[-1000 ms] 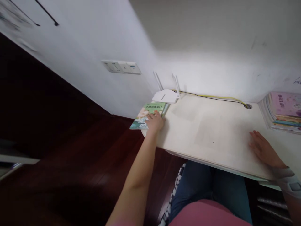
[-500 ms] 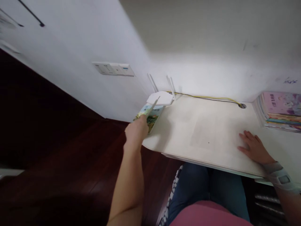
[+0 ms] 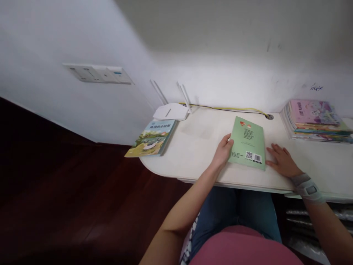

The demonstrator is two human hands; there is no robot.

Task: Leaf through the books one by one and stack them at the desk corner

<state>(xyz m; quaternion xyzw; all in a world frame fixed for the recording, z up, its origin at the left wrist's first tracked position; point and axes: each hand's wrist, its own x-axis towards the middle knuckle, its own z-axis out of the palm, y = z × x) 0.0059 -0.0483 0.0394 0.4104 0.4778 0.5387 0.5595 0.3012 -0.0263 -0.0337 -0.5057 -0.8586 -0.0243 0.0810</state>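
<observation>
The thin green paperback [image 3: 247,142], likely light and flexible, is pinched at its left edge by the left hand [image 3: 224,151]; the right hand [image 3: 281,161] lies open and flat, holding nothing, on the desk [image 3: 198,147] beside its right edge.

Pink top, blue jeans, grey wristband [image 3: 307,187].

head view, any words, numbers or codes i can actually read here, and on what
Green book, back cover up: QR code and barcode, print too small to read.
Picture book by the router: title characters too blurred to read.
Book stack: top cover text unreadable.
Wall: a dark scribble, not legible.
</observation>
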